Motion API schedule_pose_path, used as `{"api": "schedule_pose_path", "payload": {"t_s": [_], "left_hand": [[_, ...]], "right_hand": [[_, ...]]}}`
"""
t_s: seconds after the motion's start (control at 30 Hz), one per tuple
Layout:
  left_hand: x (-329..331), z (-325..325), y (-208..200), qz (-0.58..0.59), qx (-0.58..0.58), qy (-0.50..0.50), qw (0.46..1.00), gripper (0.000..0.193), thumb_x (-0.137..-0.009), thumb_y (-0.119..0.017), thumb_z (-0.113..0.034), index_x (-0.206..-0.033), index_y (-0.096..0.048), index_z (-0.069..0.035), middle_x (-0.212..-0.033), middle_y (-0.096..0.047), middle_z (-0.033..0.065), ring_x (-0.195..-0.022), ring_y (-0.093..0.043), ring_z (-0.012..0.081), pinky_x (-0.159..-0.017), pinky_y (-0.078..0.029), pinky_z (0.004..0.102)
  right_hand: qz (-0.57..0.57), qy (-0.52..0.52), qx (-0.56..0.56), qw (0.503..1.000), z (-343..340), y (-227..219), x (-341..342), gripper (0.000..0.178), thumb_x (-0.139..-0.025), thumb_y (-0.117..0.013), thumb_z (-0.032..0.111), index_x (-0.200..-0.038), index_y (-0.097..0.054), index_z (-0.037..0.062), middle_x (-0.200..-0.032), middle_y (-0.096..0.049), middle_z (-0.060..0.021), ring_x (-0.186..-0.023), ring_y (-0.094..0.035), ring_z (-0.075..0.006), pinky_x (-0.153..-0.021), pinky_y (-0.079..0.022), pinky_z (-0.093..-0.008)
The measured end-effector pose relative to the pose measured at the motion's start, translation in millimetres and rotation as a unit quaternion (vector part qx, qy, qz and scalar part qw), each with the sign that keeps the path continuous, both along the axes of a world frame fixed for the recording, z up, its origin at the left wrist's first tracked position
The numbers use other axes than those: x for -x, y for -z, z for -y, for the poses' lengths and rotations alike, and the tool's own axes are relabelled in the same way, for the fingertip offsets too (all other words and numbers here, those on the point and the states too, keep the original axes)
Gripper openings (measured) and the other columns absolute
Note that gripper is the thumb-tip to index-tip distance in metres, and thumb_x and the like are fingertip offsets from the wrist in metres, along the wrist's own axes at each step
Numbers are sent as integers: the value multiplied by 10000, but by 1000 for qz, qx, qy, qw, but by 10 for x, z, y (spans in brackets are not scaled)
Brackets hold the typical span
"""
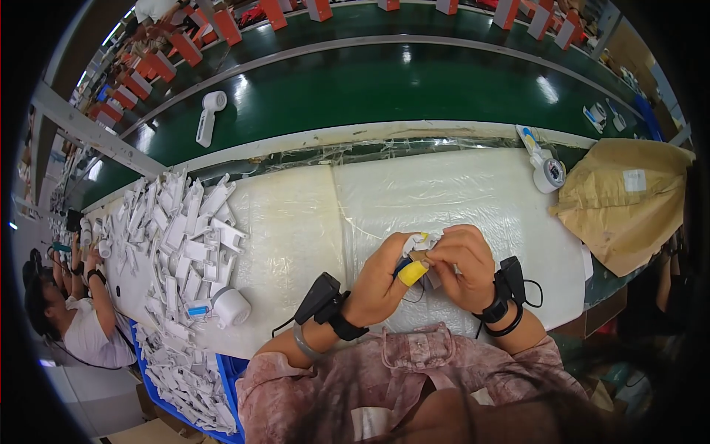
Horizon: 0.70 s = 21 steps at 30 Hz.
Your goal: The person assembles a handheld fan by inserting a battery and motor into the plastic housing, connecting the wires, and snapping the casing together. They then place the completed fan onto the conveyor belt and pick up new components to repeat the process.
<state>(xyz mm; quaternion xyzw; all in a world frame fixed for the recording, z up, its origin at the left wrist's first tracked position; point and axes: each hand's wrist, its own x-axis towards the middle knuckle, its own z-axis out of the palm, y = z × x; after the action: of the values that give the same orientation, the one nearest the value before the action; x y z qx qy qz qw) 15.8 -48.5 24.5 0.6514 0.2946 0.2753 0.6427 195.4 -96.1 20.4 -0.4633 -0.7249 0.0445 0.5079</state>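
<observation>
My left hand [377, 287], a yellow wrap [413, 273] around its thumb, is closed on a small white piece with yellow and brown bits [423, 242]. My right hand [467, 268] meets it over the covered table, fingertips pinched at the same piece. Fingers hide much of it, so its kind cannot be made out. Something dark blue shows beside the left thumb, and a thin dark wire hangs below the hands. Both wrists wear dark straps with black devices.
White plastic parts [177, 237] lie heaped at left, beside a blue cylinder [198, 311] and a round white housing [231, 306]. A blue bin [228, 385] holds more. Beyond runs a green conveyor [310, 89]. At right are a handheld device [548, 175] and brown paper [629, 200].
</observation>
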Motion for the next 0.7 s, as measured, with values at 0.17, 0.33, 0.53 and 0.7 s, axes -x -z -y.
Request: {"api": "schedule_pose_path", "payload": {"t_s": [0.17, 0.33, 0.53, 0.7], "left_hand": [[-8, 13, 16, 2, 3, -13, 1000, 315, -920, -533, -62, -1222, -491, 14, -1073, -567, 177, -978, -586, 311, -870, -451, 348], [3, 3, 16, -14, -4, -12, 1000, 315, -917, -538, -63, -1220, -496, 12, -1066, -574, 177, -979, -590, 315, -866, -455, 349], [-2, 10, 28, -13, -8, -14, 1000, 306, -905, -548, -59, -1200, -512, 11, -1060, -576, 184, -971, -590, 338, -857, -458, 356], [9, 15, 61, -27, -19, -27, 999, 283, -895, -542, -46, -1172, -529, 12, -1031, -579, 193, -942, -592, 362, -831, -467, 358]], "right_hand": [[7, 5, -2, 1000, -1, -2, -5, 290, -634, -745, -56, -886, -655, 58, -832, -624, -64, -773, -605, -258, -796, -497, -396], [11, -23, -2, 1000, -29, 7, -49, 303, -635, -725, -84, -894, -652, 55, -838, -621, -65, -798, -600, -268, -824, -497, -413], [15, -14, -10, 1000, -32, -14, -37, 274, -640, -760, -21, -875, -648, 66, -820, -622, -60, -755, -603, -264, -766, -492, -384], [17, -5, -10, 1000, -29, -16, -5, 273, -643, -762, -25, -874, -647, 64, -822, -622, -61, -753, -603, -265, -767, -493, -387]]}}
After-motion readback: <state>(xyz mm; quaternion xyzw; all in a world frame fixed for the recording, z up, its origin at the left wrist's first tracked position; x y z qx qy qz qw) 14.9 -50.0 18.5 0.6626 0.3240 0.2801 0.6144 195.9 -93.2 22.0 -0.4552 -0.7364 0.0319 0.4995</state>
